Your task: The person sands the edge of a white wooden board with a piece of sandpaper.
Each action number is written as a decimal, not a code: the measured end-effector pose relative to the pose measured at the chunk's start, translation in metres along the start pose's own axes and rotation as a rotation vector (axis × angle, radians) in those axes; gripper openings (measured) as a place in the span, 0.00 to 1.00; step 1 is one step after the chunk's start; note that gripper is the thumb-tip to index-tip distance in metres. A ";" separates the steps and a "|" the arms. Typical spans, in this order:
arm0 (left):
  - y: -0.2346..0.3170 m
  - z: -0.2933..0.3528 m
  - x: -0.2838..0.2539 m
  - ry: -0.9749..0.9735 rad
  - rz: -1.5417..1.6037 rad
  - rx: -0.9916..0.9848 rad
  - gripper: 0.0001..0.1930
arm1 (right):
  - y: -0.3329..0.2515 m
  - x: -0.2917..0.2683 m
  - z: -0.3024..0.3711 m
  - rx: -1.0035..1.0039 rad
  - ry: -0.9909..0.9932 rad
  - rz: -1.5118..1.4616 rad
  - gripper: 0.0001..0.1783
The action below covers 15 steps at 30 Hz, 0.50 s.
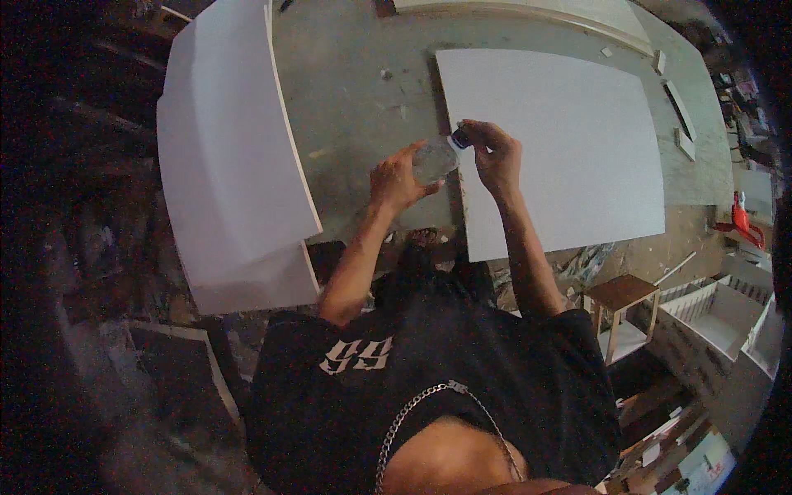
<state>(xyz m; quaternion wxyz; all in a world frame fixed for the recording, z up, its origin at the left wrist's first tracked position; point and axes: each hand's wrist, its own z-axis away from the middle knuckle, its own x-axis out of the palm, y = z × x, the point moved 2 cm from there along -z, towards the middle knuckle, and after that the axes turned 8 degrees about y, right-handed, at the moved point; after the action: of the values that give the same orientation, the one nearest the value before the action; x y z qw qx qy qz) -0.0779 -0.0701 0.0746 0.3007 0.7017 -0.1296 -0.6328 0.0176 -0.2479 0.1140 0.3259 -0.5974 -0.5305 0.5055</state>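
My left hand (398, 178) is wrapped round a clear plastic bottle (434, 162), tilted with its neck toward the right. At the neck, the fingers of my right hand (493, 153) pinch a dark cap (460, 138). Whether the cap is on the neck or just off it I cannot tell. Both hands are above the workbench, by the left edge of a flat white panel (569, 148).
More white panels (227, 140) lie stacked at the left of the greenish workbench (355, 91). Small offcuts (683, 144) lie at its right. A brown-topped stool (620, 293), white crates (714, 313) and a red object (745, 221) stand beyond the bench at right.
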 end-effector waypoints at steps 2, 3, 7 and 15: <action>0.019 0.002 0.000 -0.060 -0.052 -0.030 0.44 | 0.019 -0.012 0.006 0.008 0.041 -0.002 0.13; 0.025 0.003 0.000 -0.079 -0.085 -0.041 0.43 | 0.024 -0.017 0.010 0.102 -0.002 -0.006 0.12; 0.040 0.008 0.004 -0.150 -0.211 -0.089 0.41 | 0.050 -0.029 0.024 0.376 -0.096 -0.157 0.14; 0.070 0.005 0.001 -0.282 -0.447 -0.142 0.43 | 0.084 -0.040 0.037 0.336 -0.211 -0.205 0.18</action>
<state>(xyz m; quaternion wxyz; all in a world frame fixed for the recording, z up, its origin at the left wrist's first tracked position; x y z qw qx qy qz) -0.0689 -0.1268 0.1150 0.1810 0.5949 0.0325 -0.7825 0.0112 -0.3105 0.0366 0.4132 -0.4215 -0.5278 0.6108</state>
